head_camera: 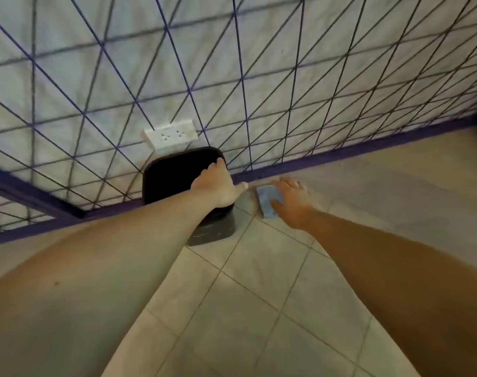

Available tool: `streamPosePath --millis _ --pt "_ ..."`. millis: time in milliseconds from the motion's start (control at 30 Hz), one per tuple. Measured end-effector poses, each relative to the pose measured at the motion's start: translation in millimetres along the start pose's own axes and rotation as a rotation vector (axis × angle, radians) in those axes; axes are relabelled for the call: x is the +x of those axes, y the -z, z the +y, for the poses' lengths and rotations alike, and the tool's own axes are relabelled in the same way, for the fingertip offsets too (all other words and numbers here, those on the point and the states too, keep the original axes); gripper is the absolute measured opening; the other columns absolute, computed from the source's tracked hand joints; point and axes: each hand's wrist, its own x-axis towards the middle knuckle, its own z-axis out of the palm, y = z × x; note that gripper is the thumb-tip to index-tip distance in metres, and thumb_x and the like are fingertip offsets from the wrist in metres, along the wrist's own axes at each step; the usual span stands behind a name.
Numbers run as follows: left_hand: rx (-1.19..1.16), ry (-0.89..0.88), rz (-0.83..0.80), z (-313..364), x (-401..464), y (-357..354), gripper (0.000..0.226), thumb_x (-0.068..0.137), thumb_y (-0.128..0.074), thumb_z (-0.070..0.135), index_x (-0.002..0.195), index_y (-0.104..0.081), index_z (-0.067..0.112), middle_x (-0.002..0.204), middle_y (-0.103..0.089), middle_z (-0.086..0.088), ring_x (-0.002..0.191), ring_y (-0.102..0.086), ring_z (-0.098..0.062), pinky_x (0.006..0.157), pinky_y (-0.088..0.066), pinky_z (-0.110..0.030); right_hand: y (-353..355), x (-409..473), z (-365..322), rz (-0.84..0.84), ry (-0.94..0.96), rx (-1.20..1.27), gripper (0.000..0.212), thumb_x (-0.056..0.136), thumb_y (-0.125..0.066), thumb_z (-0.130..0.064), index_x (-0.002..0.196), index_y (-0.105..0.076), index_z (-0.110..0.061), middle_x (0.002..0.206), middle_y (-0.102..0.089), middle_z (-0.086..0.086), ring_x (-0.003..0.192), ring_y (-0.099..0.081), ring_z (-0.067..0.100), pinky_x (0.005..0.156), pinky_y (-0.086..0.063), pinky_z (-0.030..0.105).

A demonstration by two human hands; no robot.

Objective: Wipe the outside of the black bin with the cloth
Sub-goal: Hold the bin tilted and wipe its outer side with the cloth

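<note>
A black bin (172, 178) stands on the tiled floor against the wall, seen from above with its dark opening showing. My left hand (218, 186) rests on the bin's right rim, fingers over the edge and thumb sticking out to the right. A light blue cloth (268, 200) lies folded on the floor just right of the bin. My right hand (291, 202) lies on the cloth, the thumb along its near edge and the fingers over its far side. The bin's lower front wall (215, 232) shows grey scuffs.
A white double wall socket (172, 137) sits just above the bin. The pale wall (231, 63) carries a grid of dark purple lines and a purple skirting (340, 156). Beige floor tiles (245, 295) spread toward me between my arms.
</note>
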Motion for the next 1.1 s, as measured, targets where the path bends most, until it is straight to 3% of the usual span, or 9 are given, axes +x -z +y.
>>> streamPosePath --millis 100,267,333,500,633,733,900,1000,1100 --pt "0.007 0.074 -0.017 -13.2 27.9 -48.0 0.103 0.09 -0.058 0.058 0.158 -0.001 0.006 0.154 -0.039 -0.017 0.128 -0.051 -0.036 0.094 -0.051 -0.04 -47.7 33.9 30.3 0.014 -0.017 -0.009 0.067 0.108 -0.05 -0.031 0.165 -0.019 -0.017 0.172 -0.022 0.008 0.156 -0.023 0.034 0.124 -0.025 0.044" --pt "-0.113 0.063 0.063 -20.3 51.2 -86.0 0.055 0.093 -0.06 0.034 0.137 -0.044 0.006 0.121 -0.061 -0.013 0.098 -0.062 -0.028 0.071 -0.047 -0.032 -102.9 98.3 60.4 0.023 0.01 0.001 0.08 0.105 -0.054 -0.038 0.168 -0.007 -0.021 0.175 -0.014 0.008 0.16 -0.011 0.036 0.129 -0.017 0.049" --pt "-0.163 0.046 0.078 -21.7 51.5 -87.8 0.042 0.093 -0.06 0.033 0.126 -0.05 0.008 0.106 -0.061 -0.008 0.087 -0.06 -0.023 0.063 -0.044 -0.031 -118.4 119.2 66.6 0.0 0.021 -0.025 0.08 0.105 -0.053 -0.044 0.167 -0.006 -0.029 0.176 -0.005 0.004 0.162 0.0 0.037 0.13 -0.008 0.057" --pt "-0.237 0.015 0.131 -24.6 45.4 -93.0 0.025 0.094 -0.06 0.036 0.111 -0.053 0.019 0.086 -0.056 0.002 0.074 -0.057 -0.015 0.06 -0.046 -0.027 -152.0 149.3 81.2 -0.031 -0.009 -0.136 0.083 0.101 -0.043 -0.068 0.163 0.007 -0.047 0.173 0.023 0.0 0.154 0.028 0.048 0.119 0.012 0.073" --pt "-0.269 0.0 0.12 -26.6 49.1 -92.1 0.019 0.093 -0.06 0.032 0.105 -0.055 0.018 0.088 -0.058 0.0 0.078 -0.057 -0.019 0.064 -0.046 -0.032 -176.3 162.9 89.3 0.004 -0.066 -0.242 0.078 0.098 -0.025 -0.077 0.161 0.014 -0.049 0.172 0.028 0.003 0.152 0.028 0.054 0.116 0.012 0.078" --pt "-0.286 -0.01 0.121 -29.6 48.8 -93.9 0.017 0.095 -0.058 0.032 0.102 -0.056 0.016 0.085 -0.058 -0.001 0.076 -0.057 -0.018 0.069 -0.05 -0.034 -188.7 169.3 85.4 0.077 -0.104 -0.211 0.064 0.106 -0.018 -0.064 0.163 0.004 -0.047 0.175 0.017 0.003 0.155 0.022 0.053 0.121 0.01 0.073" --pt "-0.313 -0.024 0.159 -27.8 48.1 -96.4 0.016 0.095 -0.058 0.029 0.103 -0.057 0.016 0.083 -0.057 0.0 0.075 -0.057 -0.016 0.066 -0.048 -0.032 -182.4 170.8 91.1 0.212 -0.096 -0.003 0.057 0.111 -0.028 -0.019 0.167 -0.021 -0.027 0.176 -0.008 0.005 0.162 0.005 0.038 0.131 -0.001 0.049" --pt "-0.336 -0.023 0.152 -29.9 47.3 -97.0 0.015 0.094 -0.059 0.03 0.102 -0.058 0.017 0.084 -0.059 -0.001 0.077 -0.059 -0.018 0.072 -0.053 -0.035 -175.1 169.3 93.9 0.272 -0.108 0.13 0.053 0.109 -0.03 -0.009 0.162 -0.034 -0.012 0.172 -0.026 0.014 0.162 -0.01 0.034 0.13 -0.016 0.048" --pt "-0.335 -0.038 0.111 -31.6 47.8 -93.9 0.015 0.092 -0.06 0.03 0.099 -0.057 0.017 0.084 -0.057 -0.001 0.079 -0.058 -0.02 0.073 -0.052 -0.036 -161.8 159.8 87.2 0.287 -0.129 0.236 0.052 0.105 -0.039 -0.003 0.156 -0.044 -0.01 0.166 -0.036 0.016 0.159 -0.023 0.033 0.125 -0.029 0.047"
